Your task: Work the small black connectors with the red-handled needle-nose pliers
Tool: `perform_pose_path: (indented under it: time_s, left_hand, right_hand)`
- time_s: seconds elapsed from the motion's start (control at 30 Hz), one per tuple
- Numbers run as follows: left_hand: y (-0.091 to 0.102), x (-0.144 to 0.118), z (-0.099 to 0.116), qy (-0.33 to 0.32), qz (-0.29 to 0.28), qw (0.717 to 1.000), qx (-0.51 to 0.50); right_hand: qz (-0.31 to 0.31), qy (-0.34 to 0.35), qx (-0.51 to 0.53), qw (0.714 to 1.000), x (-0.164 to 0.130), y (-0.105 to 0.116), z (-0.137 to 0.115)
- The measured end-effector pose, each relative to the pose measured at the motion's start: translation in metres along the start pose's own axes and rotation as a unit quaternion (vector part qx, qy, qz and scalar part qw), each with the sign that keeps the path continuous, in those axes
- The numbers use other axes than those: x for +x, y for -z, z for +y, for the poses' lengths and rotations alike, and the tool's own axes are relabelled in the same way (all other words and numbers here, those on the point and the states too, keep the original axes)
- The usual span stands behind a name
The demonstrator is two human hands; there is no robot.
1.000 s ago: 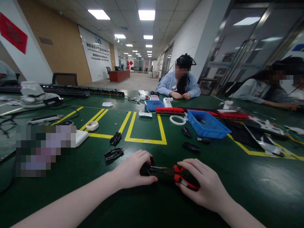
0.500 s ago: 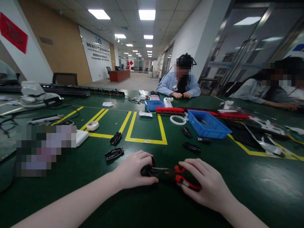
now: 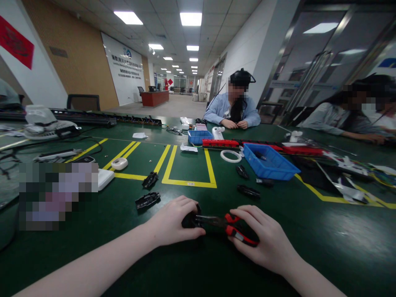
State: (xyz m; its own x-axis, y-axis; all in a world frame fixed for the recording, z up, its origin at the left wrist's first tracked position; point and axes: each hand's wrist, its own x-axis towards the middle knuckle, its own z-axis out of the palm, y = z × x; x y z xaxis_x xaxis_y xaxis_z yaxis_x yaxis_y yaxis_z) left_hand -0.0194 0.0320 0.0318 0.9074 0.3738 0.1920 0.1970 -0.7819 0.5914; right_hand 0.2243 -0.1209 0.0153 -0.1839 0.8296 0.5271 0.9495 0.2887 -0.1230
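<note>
Red-handled pliers (image 3: 230, 227) biting a small black part (image 3: 189, 220) on the green table (image 3: 123, 255)

Left hand (image 3: 173, 220) is cupped over the part, pinning it down close to the near edge, and the right hand (image 3: 266, 243) is wrapped round the handles. Compared with a second ago basically nothing has moved, same grip, nose in the same spot, so I'd guess it's mid-squeeze. Blue bin (image 3: 269, 163) sits well apart.

pliers (image 3: 222, 225) x1 | blue bins x2 (image 3: 268, 161) (image 3: 200, 136) | loose blk parts on table x5 (image 3: 147, 200) | tape rolls x2 (image 3: 231, 156) | co-workers x2 (image 3: 232, 108)
</note>
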Motion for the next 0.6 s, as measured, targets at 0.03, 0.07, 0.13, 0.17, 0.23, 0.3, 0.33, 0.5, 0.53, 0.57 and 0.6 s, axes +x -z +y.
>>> perform_pose_path:
  time_s: [0.03,0.07,0.13,0.17,0.23,0.3,0.33,0.5,0.53,0.57,0.6]
  left_hand:
    - [-0.001,0.000,0.000,-0.002,0.001,1.000,0.003]
    - [-0.001,0.000,-0.001,-0.005,0.001,1.000,0.005]
    - [-0.001,0.000,-0.001,-0.007,0.000,1.000,0.008]
    - [0.000,0.000,-0.001,-0.007,-0.003,1.000,0.008]
    - [0.002,0.000,0.000,-0.007,-0.007,1.000,0.003]
    - [0.003,0.000,0.000,-0.004,-0.014,1.000,-0.004]
    - [0.004,0.000,0.000,-0.001,-0.017,1.000,-0.008]
    - [0.002,0.001,-0.002,0.005,-0.011,1.000,-0.011]
    - [0.001,0.001,-0.003,0.001,-0.006,1.000,-0.012]
    - [0.000,0.001,-0.003,-0.002,0.000,1.000,-0.015]
    - [-0.001,0.001,-0.004,-0.005,0.004,1.000,-0.018]
  right_hand:
    - [0.000,0.000,-0.001,1.000,0.001,0.001,-0.001]
    - [0.000,0.001,-0.002,1.000,0.001,0.002,-0.001]
    - [0.001,0.004,-0.007,1.000,0.001,0.002,-0.002]
    - [0.001,0.006,-0.011,1.000,0.001,0.003,-0.002]
    - [0.000,0.012,-0.019,1.000,0.000,0.002,-0.001]
    - [0.007,0.020,-0.023,0.999,-0.001,0.001,0.000]
    - [0.011,0.022,-0.024,0.999,-0.001,-0.001,0.001]
    - [0.010,0.014,-0.021,1.000,-0.006,-0.007,0.006]
    - [0.009,0.011,-0.020,1.000,-0.006,-0.008,0.006]
    - [0.007,0.008,-0.020,1.000,-0.006,-0.008,0.006]
    - [0.007,0.007,-0.019,1.000,-0.006,-0.008,0.006]
